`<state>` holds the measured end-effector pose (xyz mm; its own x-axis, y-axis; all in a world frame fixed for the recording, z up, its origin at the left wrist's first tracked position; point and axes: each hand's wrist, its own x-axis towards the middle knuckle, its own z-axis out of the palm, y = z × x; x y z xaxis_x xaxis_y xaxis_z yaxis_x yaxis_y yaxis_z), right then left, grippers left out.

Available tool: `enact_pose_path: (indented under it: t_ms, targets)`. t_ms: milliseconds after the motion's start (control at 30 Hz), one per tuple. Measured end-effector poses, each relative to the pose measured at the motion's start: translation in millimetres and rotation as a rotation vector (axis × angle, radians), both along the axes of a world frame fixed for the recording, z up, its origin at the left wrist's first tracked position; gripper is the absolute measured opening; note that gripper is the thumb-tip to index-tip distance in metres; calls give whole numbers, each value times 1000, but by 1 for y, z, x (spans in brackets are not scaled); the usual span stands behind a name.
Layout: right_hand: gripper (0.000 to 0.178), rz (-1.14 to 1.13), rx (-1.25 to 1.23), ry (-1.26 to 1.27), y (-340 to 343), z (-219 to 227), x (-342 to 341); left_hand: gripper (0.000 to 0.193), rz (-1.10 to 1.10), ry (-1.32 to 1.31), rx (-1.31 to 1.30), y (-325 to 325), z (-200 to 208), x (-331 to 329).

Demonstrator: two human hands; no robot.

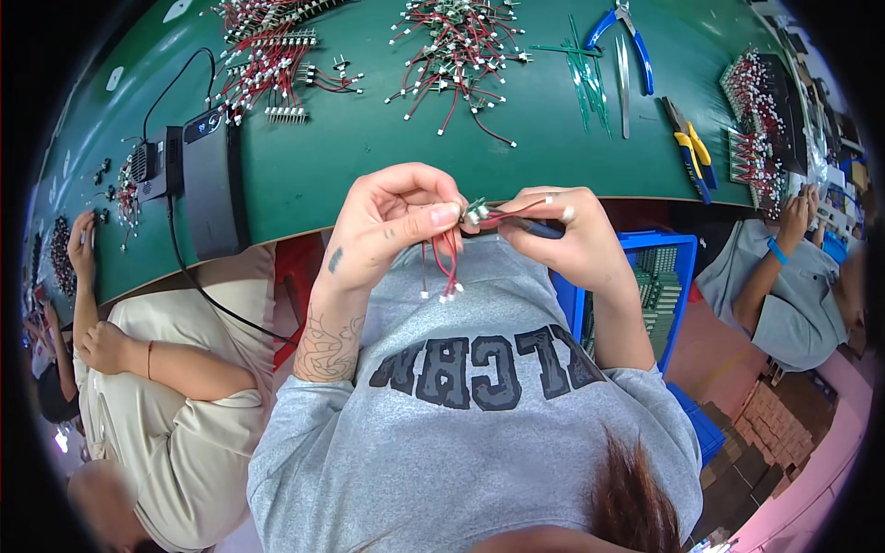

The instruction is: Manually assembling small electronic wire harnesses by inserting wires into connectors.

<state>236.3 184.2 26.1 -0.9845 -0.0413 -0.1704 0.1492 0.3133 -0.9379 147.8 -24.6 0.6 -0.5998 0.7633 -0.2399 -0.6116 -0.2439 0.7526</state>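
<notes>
Above my lap, close to the table's near edge, my left hand (pixel 396 221) pinches a small green circuit board (pixel 476 210) between thumb and fingers. Red and black wires (pixel 446 267) with white plugs hang below those fingers. From the board, another red and black wire pair (pixel 516 216) runs across to my right hand (pixel 567 230), its white plug lying by the fingers. My right hand is closed around a dark slim tool (pixel 539 228); its tip points at the board, and its exact kind is hidden by the fingers.
On the green table (pixel 341 138) lie heaps of wired boards (pixel 456 55), green strips (pixel 587 83), blue-handled pliers (pixel 645 60), tweezers (pixel 624 92) and yellow-handled pliers (pixel 690 152). A black device (pixel 212 184) stands left. A blue crate (pixel 678 304) holds boards. Co-workers sit on both sides.
</notes>
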Motion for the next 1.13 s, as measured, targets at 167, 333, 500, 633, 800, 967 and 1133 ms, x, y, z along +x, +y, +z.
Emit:
enact_pose_path:
  t_ms: [167,333,500,633,800,967,1133]
  targets:
    - [28,-90,43,53,-4,0,-2,9,128,59,-116,10,3,10]
    - [27,-40,292,152,-4,1,-4,19,88,166,-169,9,3,14]
    - [26,-79,178,113,-8,-2,-1,31,117,641,-269,18,1,21]
    - [26,-80,52,10,-8,0,0,33,56,557,-280,16,2,23]
    - [24,-29,20,-38,-4,-5,1,33,-63,604,-285,10,2,15]
    - [25,23,-38,-88,-1,-6,1,33,-120,635,-296,6,5,12]
    - [25,84,-168,-198,3,-7,-1,31,-148,542,-263,2,6,11]
